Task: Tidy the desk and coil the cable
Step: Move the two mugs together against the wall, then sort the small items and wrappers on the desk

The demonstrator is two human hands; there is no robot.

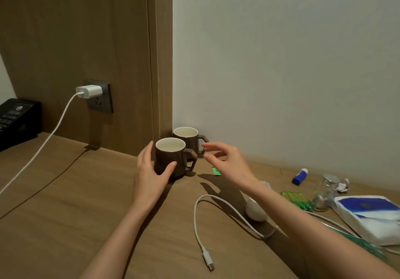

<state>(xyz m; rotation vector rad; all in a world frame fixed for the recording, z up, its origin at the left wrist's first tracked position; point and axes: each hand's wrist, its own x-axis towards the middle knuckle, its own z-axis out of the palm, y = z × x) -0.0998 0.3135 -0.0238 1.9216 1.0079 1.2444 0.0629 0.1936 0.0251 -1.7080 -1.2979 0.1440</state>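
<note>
Two dark brown mugs stand at the back of the wooden desk point(71, 203), by the wall corner. My left hand point(151, 171) grips the nearer mug point(171, 155) around its body, thumb in front. My right hand point(227, 161) hovers open just right of that mug's handle, in front of the farther mug point(187, 136), touching neither. A loose white cable point(200, 224) loops across the desk under my right forearm, its plug end lying near the front. A second white cable point(49, 135) runs from a white charger point(89, 91) plugged into the wall socket.
A black phone point(16, 118) sits at the far left. On the right lie a blue glue stick point(299, 177), green batteries point(296, 199), a small glass jar point(324, 194), a tissue pack point(368, 216), a pale stone point(255, 210) and a small green tag point(216, 171).
</note>
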